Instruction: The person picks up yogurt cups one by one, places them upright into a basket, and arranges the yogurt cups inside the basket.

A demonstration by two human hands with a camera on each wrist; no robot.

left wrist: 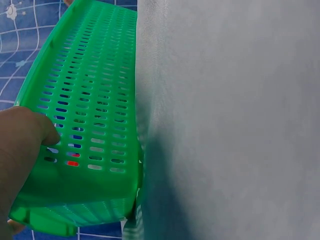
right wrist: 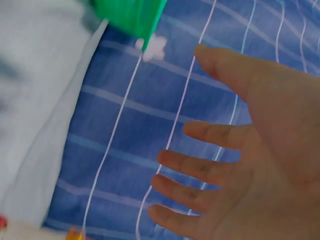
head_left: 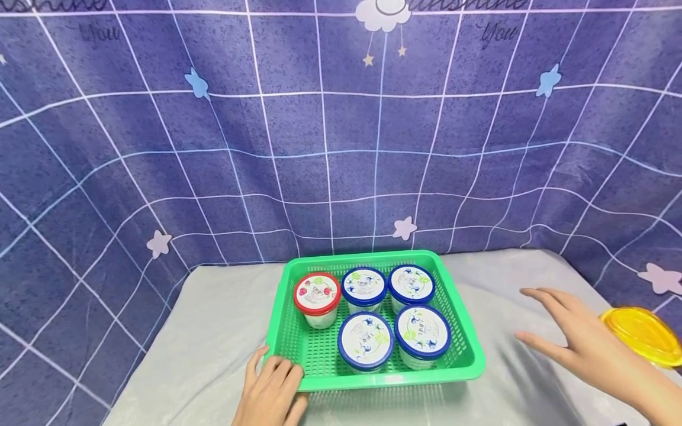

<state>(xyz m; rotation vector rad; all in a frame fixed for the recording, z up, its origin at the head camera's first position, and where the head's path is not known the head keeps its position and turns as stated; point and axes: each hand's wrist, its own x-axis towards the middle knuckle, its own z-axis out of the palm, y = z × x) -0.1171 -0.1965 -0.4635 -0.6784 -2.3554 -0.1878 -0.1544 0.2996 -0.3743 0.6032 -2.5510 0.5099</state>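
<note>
A green plastic basket [head_left: 383, 381] with slotted walls sits on the grey-white covered table. In it stand a tub with a red lid [head_left: 317, 293] at the back left and several tubs with blue lids [head_left: 366, 341] to the right of it. My left hand [head_left: 270, 391] grips the basket's near left corner, fingers over the rim. In the left wrist view the thumb [left wrist: 37, 127] lies against the slotted outer wall. Off to the basket's right, my right hand [head_left: 578, 340] hovers with fingers spread and nothing in it; the right wrist view shows its bare palm [right wrist: 270, 170].
A yellow transparent lid-like item [head_left: 642, 336] lies at the right edge, partly behind the right forearm. A blue gridded curtain [head_left: 351, 130] with stars hangs behind the table [head_left: 213, 331]. Small red and yellow things [right wrist: 75, 234] show at the right wrist view's bottom left.
</note>
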